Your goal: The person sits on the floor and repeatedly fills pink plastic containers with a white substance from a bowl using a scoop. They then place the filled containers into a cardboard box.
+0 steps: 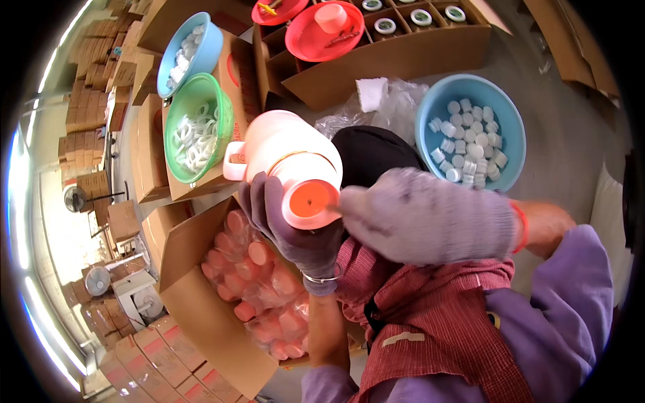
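A pink insulated jug with a side handle lies tilted in front of me, its round end facing me. At that end is a pink cup-shaped piece with an orange inside and a small dark spot in the middle. My left hand, in a grey glove, is closed around the jug's neck from below. My right hand, also gloved and blurred by motion, reaches in from the right. Its fingers are drawn together at the cup-shaped piece's right rim; whatever they pinch is hidden.
An open carton below left holds several pink jugs in clear plastic. A blue basin at right holds white caps. At upper left stand a green basin of white rings and another blue basin. A divided carton carries red trays.
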The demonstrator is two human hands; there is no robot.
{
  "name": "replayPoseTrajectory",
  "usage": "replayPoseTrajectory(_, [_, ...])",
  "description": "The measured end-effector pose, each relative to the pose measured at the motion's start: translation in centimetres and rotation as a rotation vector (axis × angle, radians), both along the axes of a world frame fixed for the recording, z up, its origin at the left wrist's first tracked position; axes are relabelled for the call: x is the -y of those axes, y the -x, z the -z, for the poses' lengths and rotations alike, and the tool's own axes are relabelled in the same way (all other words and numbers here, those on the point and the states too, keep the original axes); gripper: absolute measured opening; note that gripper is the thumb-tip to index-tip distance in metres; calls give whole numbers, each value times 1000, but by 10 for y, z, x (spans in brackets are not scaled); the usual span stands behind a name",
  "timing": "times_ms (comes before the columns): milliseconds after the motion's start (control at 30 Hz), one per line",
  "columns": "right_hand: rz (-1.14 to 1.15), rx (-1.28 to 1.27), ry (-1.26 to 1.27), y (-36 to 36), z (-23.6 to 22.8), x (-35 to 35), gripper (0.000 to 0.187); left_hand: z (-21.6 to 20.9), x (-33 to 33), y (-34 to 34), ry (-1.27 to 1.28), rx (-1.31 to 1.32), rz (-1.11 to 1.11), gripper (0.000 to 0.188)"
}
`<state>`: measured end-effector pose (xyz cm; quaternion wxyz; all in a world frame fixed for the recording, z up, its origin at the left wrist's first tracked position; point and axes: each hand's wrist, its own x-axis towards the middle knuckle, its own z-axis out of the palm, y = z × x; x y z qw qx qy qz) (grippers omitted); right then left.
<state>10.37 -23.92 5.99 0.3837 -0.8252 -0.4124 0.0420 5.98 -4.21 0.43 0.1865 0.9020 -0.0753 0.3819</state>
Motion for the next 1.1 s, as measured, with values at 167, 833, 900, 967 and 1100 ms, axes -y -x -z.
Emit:
replayPoseTrajectory(167, [205, -924, -125, -65, -18, -5, 32, -12, -20, -9, 283, -90, -59, 72])
replayPoseTrajectory(833, [233, -632, -692, -94, 23, -9, 45, -13, -24, 106, 1154, -767, 30, 43])
replayPoseTrajectory(900, [75, -398, -671, -82, 20, 11, 38, -11, -42, 120, 1283, -895, 104, 53])
replayPoseTrajectory(967, [-118, -89, -600, -57, 21, 9, 35, -19, -34, 89, 1332, -745, 101, 62])
replayPoseTrajectory(1100, [-354, 38, -559, -20, 36, -5, 29, -18, -2, 38, 1408, -646, 326, 76])
